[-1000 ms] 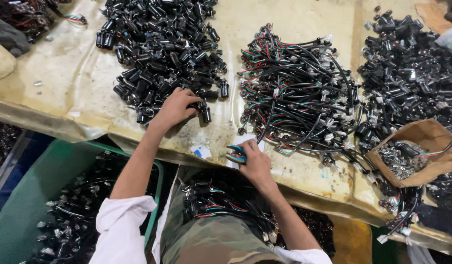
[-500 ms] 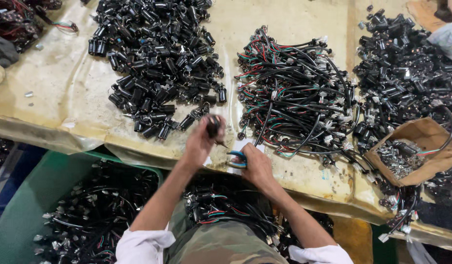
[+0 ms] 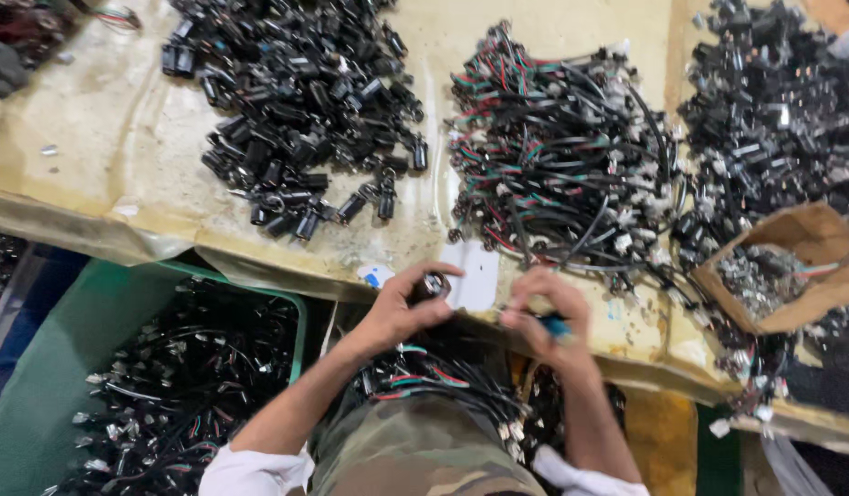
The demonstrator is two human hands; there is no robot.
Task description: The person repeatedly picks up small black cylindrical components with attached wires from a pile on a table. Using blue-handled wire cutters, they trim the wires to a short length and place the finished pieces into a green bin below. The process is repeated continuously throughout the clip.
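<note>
Meanwhile left hand (image 3: 401,308) pinches a black connector (image 3: 432,286); right hand (image 3: 546,312) grips a blue tool (image 3: 555,324) beside a white label (image 3: 475,276).

White sleeves (image 3: 250,470) are worn pushed up to the elbows, forearms left bare; camouflage-patterned trousers in green and brown (image 3: 415,455) are seen below.

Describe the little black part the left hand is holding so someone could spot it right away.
Start at the big pile of black connectors on the yellowed table, then drop to the table's near edge. There the left hand pinches one small black cylindrical connector, the only one lifted off the pile.
</note>
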